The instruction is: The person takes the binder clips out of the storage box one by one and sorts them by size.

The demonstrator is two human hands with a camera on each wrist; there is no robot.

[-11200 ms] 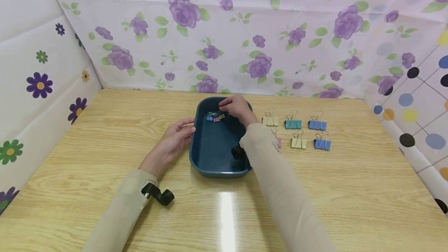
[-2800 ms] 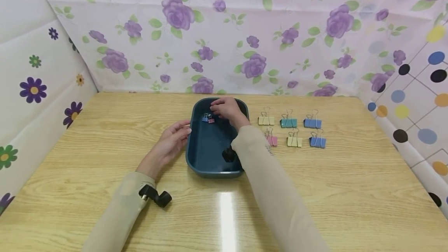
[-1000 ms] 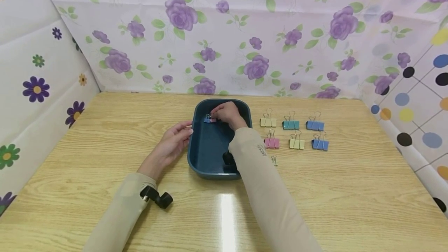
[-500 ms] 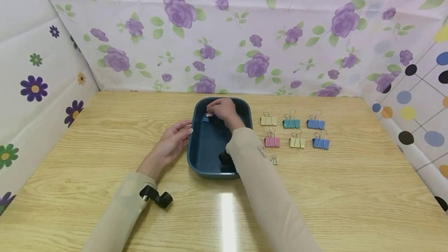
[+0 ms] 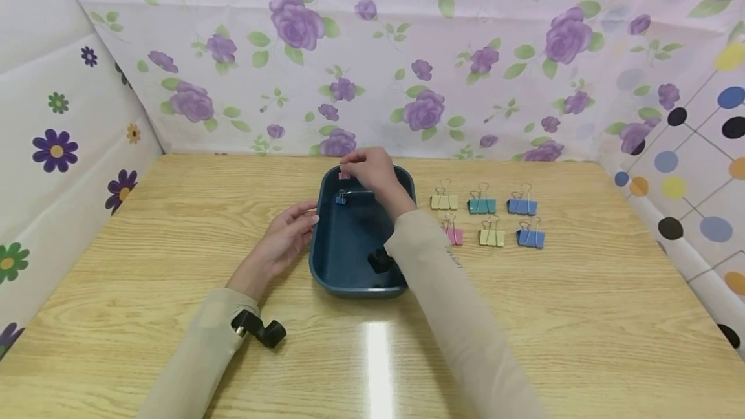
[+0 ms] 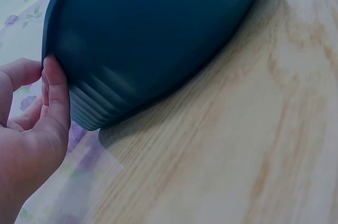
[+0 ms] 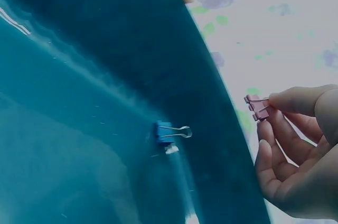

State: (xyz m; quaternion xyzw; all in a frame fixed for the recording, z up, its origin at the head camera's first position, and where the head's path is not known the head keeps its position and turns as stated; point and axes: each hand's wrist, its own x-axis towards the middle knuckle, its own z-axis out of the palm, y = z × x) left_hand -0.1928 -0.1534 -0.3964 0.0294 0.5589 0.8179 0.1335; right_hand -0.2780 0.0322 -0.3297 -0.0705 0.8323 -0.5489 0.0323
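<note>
Between its thumb and fingertips my right hand (image 5: pixel 372 170) pinches a small pink binder clip (image 7: pixel 259 108). In the head view the hand is over the far left part of the dark blue-green tray (image 5: pixel 361 291). Inside that tray, near its far left corner, stands a small blue binder clip (image 7: pixel 165 131) with its wire handles up. My left hand (image 5: pixel 282 238) rests against the outside of the tray's left wall, fingers extended and touching it by the rim. The left wrist view shows the thumb (image 6: pixel 57 89) at the rim.
Right of the tray, larger binder clips stand in two rows: a cream clip (image 5: pixel 444 203), a teal clip (image 5: pixel 482 206), a blue clip (image 5: pixel 522 206) behind; a pink clip (image 5: pixel 455 236), a pale yellow clip (image 5: pixel 491 238), another blue clip (image 5: pixel 530 239) in front. Patterned cloth walls surround the table.
A small yellowish clip has left the tray; a small light-coloured one showed on the table, now behind the sleeve. My right hand has lifted the small pink clip from beside the blue one.
</note>
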